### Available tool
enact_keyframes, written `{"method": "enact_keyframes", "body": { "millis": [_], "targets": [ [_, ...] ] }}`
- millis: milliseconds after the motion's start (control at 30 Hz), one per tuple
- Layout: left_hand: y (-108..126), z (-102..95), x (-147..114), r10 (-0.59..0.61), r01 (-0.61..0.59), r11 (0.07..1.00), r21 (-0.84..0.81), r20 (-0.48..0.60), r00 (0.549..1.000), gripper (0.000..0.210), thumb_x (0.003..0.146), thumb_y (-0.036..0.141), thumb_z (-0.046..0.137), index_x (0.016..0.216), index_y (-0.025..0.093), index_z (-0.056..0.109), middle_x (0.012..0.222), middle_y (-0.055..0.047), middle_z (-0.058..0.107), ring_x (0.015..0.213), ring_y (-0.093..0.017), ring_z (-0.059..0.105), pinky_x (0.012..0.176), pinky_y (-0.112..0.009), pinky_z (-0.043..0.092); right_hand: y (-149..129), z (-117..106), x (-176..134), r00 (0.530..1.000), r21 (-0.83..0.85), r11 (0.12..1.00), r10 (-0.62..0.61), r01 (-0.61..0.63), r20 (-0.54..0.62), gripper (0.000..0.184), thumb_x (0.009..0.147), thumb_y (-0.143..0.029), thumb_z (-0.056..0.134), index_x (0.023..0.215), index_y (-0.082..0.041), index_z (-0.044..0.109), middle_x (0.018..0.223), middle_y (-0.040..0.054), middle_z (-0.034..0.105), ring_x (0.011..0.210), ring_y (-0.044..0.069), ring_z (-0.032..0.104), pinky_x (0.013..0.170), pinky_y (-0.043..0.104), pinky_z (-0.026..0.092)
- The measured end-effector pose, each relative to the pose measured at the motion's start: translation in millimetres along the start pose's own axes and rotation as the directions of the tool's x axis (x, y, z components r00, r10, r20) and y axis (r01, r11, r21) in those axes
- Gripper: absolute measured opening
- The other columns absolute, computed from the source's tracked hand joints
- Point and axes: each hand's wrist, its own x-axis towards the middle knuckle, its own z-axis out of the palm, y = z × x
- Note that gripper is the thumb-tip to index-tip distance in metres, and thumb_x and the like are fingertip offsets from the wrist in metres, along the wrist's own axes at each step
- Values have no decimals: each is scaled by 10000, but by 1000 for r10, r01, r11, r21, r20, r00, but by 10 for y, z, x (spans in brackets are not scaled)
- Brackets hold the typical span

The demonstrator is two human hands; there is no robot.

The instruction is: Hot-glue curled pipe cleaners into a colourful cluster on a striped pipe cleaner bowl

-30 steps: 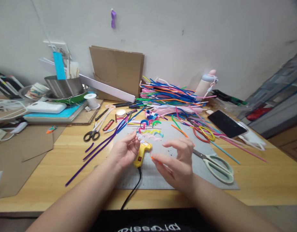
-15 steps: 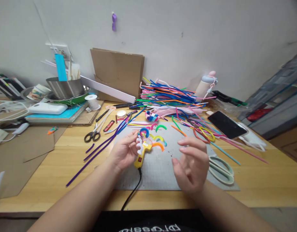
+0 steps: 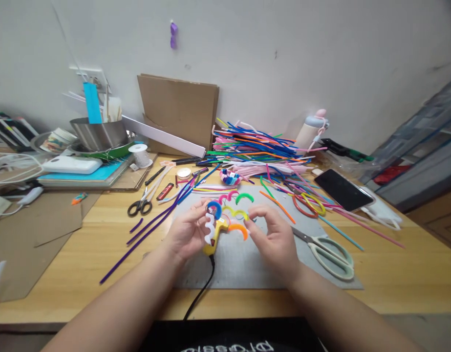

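My left hand (image 3: pixel 188 232) is closed, its fingertips gripping a piece of bent pipe cleaners with a blue curl (image 3: pixel 215 209) and a white wavy part (image 3: pixel 209 230). My right hand (image 3: pixel 274 239) pinches thumb and forefinger at the right end of a yellow wavy pipe cleaner (image 3: pixel 234 212). Around them show a pink curved piece (image 3: pixel 228 196), a green arc (image 3: pixel 245 197) and an orange arc (image 3: pixel 239 231). A yellow glue gun (image 3: pixel 221 227) with a black cord lies between my hands, partly behind the white part. Whether the coloured curves are joined cannot be made out.
Under my hands lies a grey cutting mat (image 3: pixel 225 274). Green-handled scissors (image 3: pixel 331 256) rest right of my right hand, black scissors (image 3: pixel 139 208) at the left. Behind are a heap of pipe cleaners (image 3: pixel 258 146), a bottle (image 3: pixel 311 132), a phone (image 3: pixel 344 189) and cardboard (image 3: pixel 179 112).
My right hand has moved left and inward, from half open above the mat to a pinch at the yellow piece. The left hand has stayed nearly in place; its white part shows more fully.
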Motion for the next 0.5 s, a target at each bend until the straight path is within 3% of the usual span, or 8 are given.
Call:
{"method": "enact_keyframes", "body": {
  "millis": [67, 200, 367, 500],
  "targets": [
    [-2, 1, 0, 45, -45, 999, 6, 16, 999, 148, 697, 64, 677, 820, 135, 637, 649, -8, 619, 519, -94, 598, 488, -169, 505, 16, 13, -6, 1000, 41, 999, -11, 12, -29, 114, 850, -201, 569, 957, -239, 573, 961, 45, 593, 952, 227, 568, 874, 442, 431],
    [-26, 2, 11, 126, -128, 991, 34, 41, 991, 176, 663, 90, 750, 760, 141, 613, 606, 26, 600, 478, -62, 563, 464, -136, 467, -17, -4, -26, 950, 49, 976, -192, 210, -246, 338, 839, -285, 539, 1175, -252, 516, 1133, 93, 512, 1089, 283, 489, 944, 523, 379],
    [-55, -14, 25, 129, -133, 988, 84, 49, 990, 214, 648, 133, 795, 759, 139, 613, 587, 22, 607, 482, -75, 573, 473, -154, 479, -105, -63, -40, 958, -255, 931, -282, 261, -52, 224, 801, -207, 639, 1011, -279, 611, 1098, 61, 514, 1019, 279, 495, 904, 514, 374],
    [-59, -18, 30, 127, -129, 989, 70, 29, 991, 222, 649, 122, 791, 768, 139, 604, 595, 25, 599, 481, -67, 568, 459, -142, 467, -142, -73, -58, 938, -320, 892, -346, 320, -27, 164, 796, -150, 655, 904, -272, 636, 989, 41, 525, 928, 245, 498, 838, 471, 378]
  ]
}}
